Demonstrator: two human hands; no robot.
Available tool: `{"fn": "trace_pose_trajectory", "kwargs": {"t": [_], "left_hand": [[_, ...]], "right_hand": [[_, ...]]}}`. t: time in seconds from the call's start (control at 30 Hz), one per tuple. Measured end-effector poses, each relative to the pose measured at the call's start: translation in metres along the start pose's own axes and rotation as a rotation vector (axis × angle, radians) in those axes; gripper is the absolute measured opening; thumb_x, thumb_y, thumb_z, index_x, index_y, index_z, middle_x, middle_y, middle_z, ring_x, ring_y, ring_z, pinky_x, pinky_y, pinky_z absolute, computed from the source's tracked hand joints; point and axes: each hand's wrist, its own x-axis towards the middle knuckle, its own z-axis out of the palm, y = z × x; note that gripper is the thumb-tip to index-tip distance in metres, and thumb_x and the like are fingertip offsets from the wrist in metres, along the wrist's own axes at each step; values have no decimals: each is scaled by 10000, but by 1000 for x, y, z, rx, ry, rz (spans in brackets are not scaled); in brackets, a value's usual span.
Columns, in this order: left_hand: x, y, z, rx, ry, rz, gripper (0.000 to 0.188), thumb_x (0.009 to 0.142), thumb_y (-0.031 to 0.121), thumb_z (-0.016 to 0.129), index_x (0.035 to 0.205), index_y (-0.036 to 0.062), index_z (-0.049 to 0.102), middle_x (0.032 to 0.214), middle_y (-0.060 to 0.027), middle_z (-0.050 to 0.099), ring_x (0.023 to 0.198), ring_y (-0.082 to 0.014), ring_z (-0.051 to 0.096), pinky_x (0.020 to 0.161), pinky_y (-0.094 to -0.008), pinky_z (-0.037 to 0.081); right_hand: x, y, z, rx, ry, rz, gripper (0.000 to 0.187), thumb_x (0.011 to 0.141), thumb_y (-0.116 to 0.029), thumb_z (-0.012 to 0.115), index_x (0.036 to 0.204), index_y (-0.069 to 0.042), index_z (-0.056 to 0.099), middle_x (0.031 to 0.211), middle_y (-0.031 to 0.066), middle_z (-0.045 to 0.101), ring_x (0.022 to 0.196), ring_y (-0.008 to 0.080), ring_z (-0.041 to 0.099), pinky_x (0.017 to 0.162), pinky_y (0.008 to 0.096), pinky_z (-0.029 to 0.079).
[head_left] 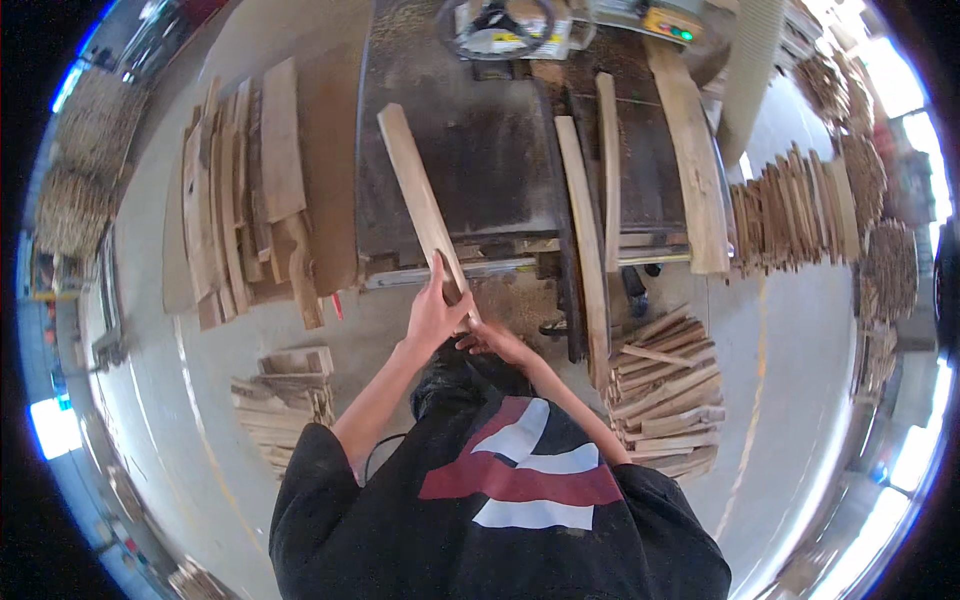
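A pale wooden board (420, 190) slants away from me, its far part over the dark metal machine table (480, 170). Its near end sticks out past the table's front edge toward my body. My left hand (432, 312) grips the board close to that end, with the thumb on one side and the fingers along the other. At the very end of the board, my right hand (490, 342) is closed around its lower corner. Some of the right fingers are hidden behind the wood.
A long board (583, 240) lies beside a dark rail, with a narrow strip (608, 160) and a wide plank (690, 150) farther right. A handwheel (495, 30) sits at the back. Boards lie stacked on the left (235, 200); offcuts pile near my right (668, 390) and left (285, 400).
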Motion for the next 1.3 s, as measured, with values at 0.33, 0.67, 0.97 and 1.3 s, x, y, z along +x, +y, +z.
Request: {"fn": "trace_pose_trajectory", "kwargs": {"t": [0.33, 0.67, 0.97, 1.3], "left_hand": [[54, 59, 91, 538, 37, 440, 543, 1013, 300, 522, 1536, 189, 425, 1609, -270, 252, 1509, -448, 196, 1167, -608, 188], [205, 115, 134, 361, 322, 362, 542, 1009, 240, 480, 1539, 164, 403, 1566, -288, 323, 1483, -428, 275, 1175, -576, 216], [321, 130, 89, 65, 321, 459, 494, 857, 127, 616, 1349, 87, 593, 1438, -323, 407, 1388, -466, 361, 1089, -541, 330], [338, -27, -182, 235, 700, 549, 280, 818, 145, 717, 1087, 69, 722, 1185, -175, 678, 1154, -376, 607, 984, -477, 497]], "right_hand": [[-35, 16, -46, 557, 240, -85, 522, 999, -550, 551, 1226, -88, 641, 1083, 51, 696, 925, 164, 660, 806, 331, 501], [42, -101, -70, 708, 656, -131, 419, 1016, -587, 493, 954, -186, 593, 606, -60, 431, 501, 83, 370, 449, 252, 292], [126, -188, -74, 617, 1059, -80, 551, 993, -616, 517, 710, -155, 415, 565, -16, 375, 447, 132, 398, 379, 273, 238], [119, -202, -56, 411, 1238, -140, 551, 982, -596, 560, 691, -143, 444, 537, -6, 382, 490, 152, 436, 452, 282, 314]]}}
